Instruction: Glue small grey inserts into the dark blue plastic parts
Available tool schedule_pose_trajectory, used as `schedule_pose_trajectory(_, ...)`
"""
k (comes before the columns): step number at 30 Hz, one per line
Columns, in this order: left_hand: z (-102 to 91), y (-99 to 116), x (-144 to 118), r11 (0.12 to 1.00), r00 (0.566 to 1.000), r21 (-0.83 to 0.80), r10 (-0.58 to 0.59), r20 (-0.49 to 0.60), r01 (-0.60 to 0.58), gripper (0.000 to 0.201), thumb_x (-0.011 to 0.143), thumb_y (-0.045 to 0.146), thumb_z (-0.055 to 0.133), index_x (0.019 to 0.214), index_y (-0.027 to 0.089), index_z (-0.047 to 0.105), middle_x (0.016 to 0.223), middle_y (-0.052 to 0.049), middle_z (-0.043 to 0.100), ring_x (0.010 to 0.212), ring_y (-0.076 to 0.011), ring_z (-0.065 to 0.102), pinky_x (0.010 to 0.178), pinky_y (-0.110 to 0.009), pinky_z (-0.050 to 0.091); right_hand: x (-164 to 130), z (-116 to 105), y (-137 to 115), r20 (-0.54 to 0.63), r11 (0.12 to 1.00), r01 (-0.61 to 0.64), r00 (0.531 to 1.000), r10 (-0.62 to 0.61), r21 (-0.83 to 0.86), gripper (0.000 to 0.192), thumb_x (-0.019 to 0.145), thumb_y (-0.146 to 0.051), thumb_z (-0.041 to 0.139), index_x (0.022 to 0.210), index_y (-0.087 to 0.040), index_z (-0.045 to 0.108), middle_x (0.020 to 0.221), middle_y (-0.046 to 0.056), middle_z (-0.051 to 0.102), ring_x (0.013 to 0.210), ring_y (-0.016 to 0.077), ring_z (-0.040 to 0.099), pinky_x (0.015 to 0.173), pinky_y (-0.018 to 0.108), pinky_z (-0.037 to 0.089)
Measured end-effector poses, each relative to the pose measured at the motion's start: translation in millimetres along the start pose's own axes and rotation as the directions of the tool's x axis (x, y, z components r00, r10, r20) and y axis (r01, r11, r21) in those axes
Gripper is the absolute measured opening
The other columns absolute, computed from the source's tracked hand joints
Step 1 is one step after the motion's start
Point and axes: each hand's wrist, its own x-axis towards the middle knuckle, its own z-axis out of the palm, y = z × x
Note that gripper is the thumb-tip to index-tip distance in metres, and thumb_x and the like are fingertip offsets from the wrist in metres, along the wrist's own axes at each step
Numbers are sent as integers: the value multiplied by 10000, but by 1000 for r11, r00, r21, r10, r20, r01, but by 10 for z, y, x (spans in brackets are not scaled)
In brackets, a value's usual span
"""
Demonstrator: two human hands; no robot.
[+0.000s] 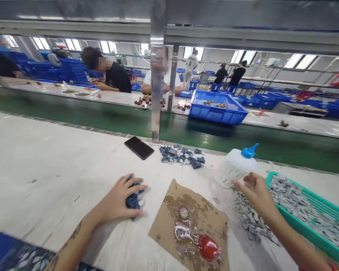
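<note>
Seeming light, stiff, best edge-pinched, dark pieces (pixel 133 201) centre-left are clasped by the left hand (pixel 116 200); right hand (pixel 257 192): grip unclear.

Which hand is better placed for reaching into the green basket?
Probably the right hand: it is close beside the basket. The left hand is cupped around dark pieces, on the far side of the cardboard from it.

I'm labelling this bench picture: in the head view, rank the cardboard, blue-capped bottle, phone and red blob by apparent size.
Cardboard, largest
Blue-capped bottle
Phone and red blob: too alike to rank
</note>
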Motion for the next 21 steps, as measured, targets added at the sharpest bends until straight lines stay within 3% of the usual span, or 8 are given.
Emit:
schedule_pose_trajectory(4,115,58,-88,996,996,1,85,41,-85,372,750,442,594,1111,355,616,1281,-61,583,1286,-393,387,949,-596,430,-398,-45,109,113,977,159,983,-144,-142,420,770,-577,506,903,-192,606,858,104,639,824,265,621,725,446,517)
schedule_pose_trajectory(7,187,94,-186,991,989,7,132,70,-133,392,773,470,556,1155,386,574,1331,-40,547,1324,-379,337,961,-596,425,-533,65,75,258,930,334,922,-289,-151,318,862,-490,436,935,-271,655,939,60,655,917,229,603,824,418,495)
schedule_pose_trajectory(9,216,113,-229,984,982,42,172,77,-176,412,782,469,546,1188,399,540,1367,-31,517,1339,-375,314,991,-631,375,-508,165,43,313,896,415,882,-353,-158,301,891,-442,418,979,-287,660,963,59,652,921,224,590,802,406,498)
schedule_pose_trajectory(12,250,159,-276,974,979,120,197,-44,-190,472,777,440,566,1238,379,488,1392,-47,485,1346,-361,301,1055,-656,248,-427,261,31,364,850,499,833,-417,-169,258,909,-370,440,941,-240,660,908,52,644,879,196,584,742,374,500)
schedule_pose_trajectory(15,293,223,-344,984,961,125,152,-233,-125,475,780,368,566,1244,368,462,1373,-40,477,1343,-313,300,1111,-580,164,-426,217,83,370,820,543,810,-454,-182,226,918,-338,459,906,-184,624,863,23,625,860,153,583,767,357,492)
schedule_pose_trajectory(18,345,254,-423,992,945,84,111,-307,-89,477,810,315,520,1268,401,417,1380,-21,421,1323,-308,307,1118,-562,135,-477,83,161,325,824,522,836,-442,-221,206,918,-334,473,935,-170,598,895,19,622,872,143,593,783,353,500)
schedule_pose_trajectory(21,408,247,-463,996,931,46,83,-355,-71,545,814,290,491,1317,433,338,1368,-21,382,1281,-348,332,1091,-626,164,-465,24,195,284,841,479,867,-410,-250,205,910,-333,496,992,-166,583,955,28,621,878,139,600,770,341,514)
